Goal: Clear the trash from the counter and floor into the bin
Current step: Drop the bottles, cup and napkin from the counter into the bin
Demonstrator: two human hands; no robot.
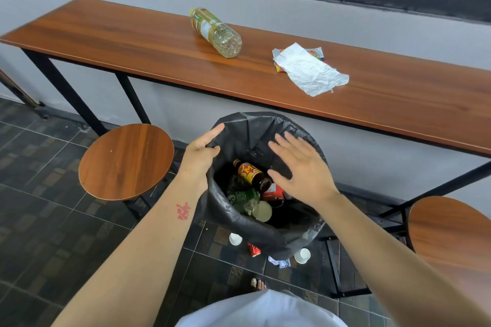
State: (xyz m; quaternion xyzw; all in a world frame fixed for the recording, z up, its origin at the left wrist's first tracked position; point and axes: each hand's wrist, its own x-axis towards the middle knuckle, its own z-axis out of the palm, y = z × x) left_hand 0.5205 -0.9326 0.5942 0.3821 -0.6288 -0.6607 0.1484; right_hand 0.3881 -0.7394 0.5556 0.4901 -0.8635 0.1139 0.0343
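Left hand (200, 152) grips the black-lined bin (255, 231) at its left rim, fingers curled over the edge. Right hand (300, 167) hovers flat and spread over the bin's mouth, holding nothing. Inside the bin lie a brown bottle (251, 174), a red can (273, 192) and a green bottle (243, 198). Beyond the bin, up on the surface (132, 42), a plastic bottle (216, 32) lies on its side and crumpled paper (308, 71) sits to its right. On the floor beneath the bin are two white cups (235, 239), another can (253, 249) and a wrapper (281, 262).
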